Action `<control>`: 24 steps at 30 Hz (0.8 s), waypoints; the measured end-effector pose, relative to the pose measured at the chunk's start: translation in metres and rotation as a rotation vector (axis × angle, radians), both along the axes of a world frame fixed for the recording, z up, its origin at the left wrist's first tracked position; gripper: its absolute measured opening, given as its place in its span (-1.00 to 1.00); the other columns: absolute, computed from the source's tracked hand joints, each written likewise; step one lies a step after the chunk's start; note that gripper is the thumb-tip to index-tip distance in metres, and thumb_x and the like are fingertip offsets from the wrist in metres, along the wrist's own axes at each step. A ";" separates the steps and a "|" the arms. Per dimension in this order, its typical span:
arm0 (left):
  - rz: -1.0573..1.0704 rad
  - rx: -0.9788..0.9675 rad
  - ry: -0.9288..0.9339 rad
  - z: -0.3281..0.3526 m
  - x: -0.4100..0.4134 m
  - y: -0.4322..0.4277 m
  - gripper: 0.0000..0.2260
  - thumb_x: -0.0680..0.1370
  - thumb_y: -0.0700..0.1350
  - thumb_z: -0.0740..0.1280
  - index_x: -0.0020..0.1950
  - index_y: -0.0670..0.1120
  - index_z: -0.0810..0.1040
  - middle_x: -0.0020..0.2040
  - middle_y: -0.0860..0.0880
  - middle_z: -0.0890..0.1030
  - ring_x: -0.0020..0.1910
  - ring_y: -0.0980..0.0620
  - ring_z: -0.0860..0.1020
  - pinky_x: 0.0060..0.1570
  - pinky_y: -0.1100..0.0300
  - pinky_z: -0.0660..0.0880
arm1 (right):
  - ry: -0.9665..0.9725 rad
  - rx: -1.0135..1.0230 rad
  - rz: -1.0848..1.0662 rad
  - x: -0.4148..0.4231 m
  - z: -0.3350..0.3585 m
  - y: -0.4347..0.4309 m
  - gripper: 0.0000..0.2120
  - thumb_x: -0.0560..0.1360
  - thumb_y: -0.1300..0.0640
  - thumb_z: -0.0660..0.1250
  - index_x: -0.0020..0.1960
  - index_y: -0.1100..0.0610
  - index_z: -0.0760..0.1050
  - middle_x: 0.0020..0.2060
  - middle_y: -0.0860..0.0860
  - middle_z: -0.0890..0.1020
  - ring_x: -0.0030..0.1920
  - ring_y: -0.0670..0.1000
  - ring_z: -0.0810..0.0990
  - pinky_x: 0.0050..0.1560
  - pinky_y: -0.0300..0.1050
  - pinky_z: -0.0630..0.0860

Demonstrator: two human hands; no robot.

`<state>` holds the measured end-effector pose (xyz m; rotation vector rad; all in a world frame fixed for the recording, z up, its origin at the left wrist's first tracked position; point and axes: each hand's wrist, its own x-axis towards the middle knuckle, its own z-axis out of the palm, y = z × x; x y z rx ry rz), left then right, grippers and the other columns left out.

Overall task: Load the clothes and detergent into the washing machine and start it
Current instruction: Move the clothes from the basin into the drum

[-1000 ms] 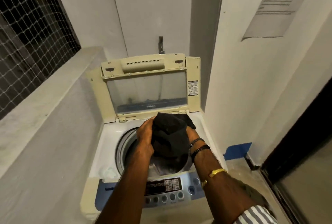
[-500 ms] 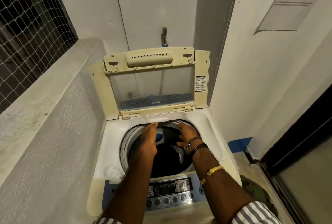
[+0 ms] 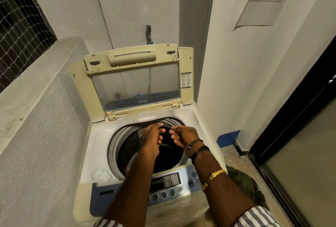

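Note:
A white top-loading washing machine (image 3: 101,135) stands before me with its cream lid (image 3: 135,79) raised against the back wall. Dark clothing (image 3: 163,159) lies low in the drum. Both hands hover over the drum mouth, a small gap between them. My left hand (image 3: 151,138) holds nothing, its fingers loosely curled. My right hand (image 3: 183,135) is likewise empty, fingers relaxed and bent. The control panel (image 3: 166,181) with its round buttons runs along the machine's front edge under my forearms. No detergent container is in view.
A rough concrete ledge (image 3: 36,90) hems the machine on the left under a netted window. A white wall stands close on the right, with a dark door frame (image 3: 291,117) beyond. An olive-green cloth heap (image 3: 243,183) lies on the floor at right. A tap (image 3: 148,33) sticks out above the lid.
One second ago both hands held a black garment above the drum. They let it drop inside, and now both hands are empty and have risen slightly over the opening.

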<state>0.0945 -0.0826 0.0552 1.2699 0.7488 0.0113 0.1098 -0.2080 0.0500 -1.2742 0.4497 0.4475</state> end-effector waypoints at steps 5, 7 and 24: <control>-0.099 -0.003 -0.026 0.000 -0.001 -0.048 -0.80 0.49 -0.13 0.41 -0.32 -0.08 0.53 -0.51 0.01 0.40 -0.64 0.11 0.21 -0.61 0.36 0.09 | -0.019 0.008 -0.104 -0.013 0.002 -0.045 -0.88 0.53 0.24 0.33 -0.14 0.22 0.61 -0.44 0.01 0.65 -0.59 -0.13 0.46 -0.59 -0.33 0.35; -0.133 -0.010 -0.019 -0.001 -0.002 -0.070 -0.75 0.48 -0.15 0.42 -0.38 -0.07 0.48 -0.52 0.00 0.36 -0.64 0.10 0.20 -0.59 0.35 0.09 | -0.013 0.013 -0.133 -0.019 0.003 -0.066 -0.88 0.52 0.24 0.35 -0.19 0.22 0.59 -0.45 0.02 0.63 -0.58 -0.11 0.47 -0.58 -0.33 0.35; -0.501 -0.088 0.024 -0.025 -0.029 -0.245 -0.84 0.60 -0.22 0.31 0.14 -0.20 0.60 -0.06 -0.15 0.70 -0.06 -0.07 0.68 0.08 0.04 0.62 | 0.017 -0.077 -0.346 -0.069 -0.016 -0.236 -0.88 0.48 0.16 0.46 -0.03 0.19 0.61 -0.33 0.02 0.64 -0.41 -0.10 0.55 -0.40 -0.24 0.50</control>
